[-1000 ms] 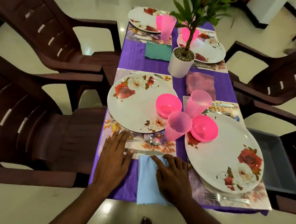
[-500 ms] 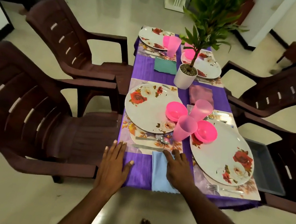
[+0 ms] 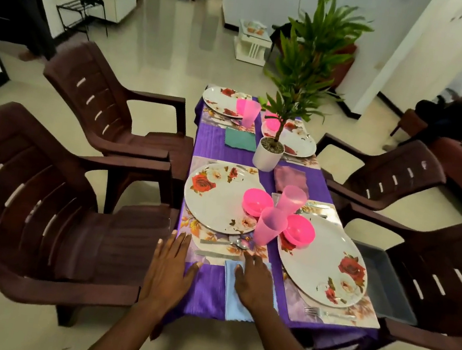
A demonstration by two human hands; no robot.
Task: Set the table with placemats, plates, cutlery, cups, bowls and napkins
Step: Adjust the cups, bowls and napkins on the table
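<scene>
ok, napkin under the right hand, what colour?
Light blue, plain; the napkin lies flat under the right hand. Head view, the only one, shows it.

Four brown plastic chairs flank the purple-clothed tabletop; a white-potted plant stands mid-table, a grey bin, perhaps plastic, on one chair.

Both forearms are bare, no sleeves, rings or watch visible.

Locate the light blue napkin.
In the head view, the light blue napkin lies at the table's near edge under the right hand, just below the knife.
</scene>
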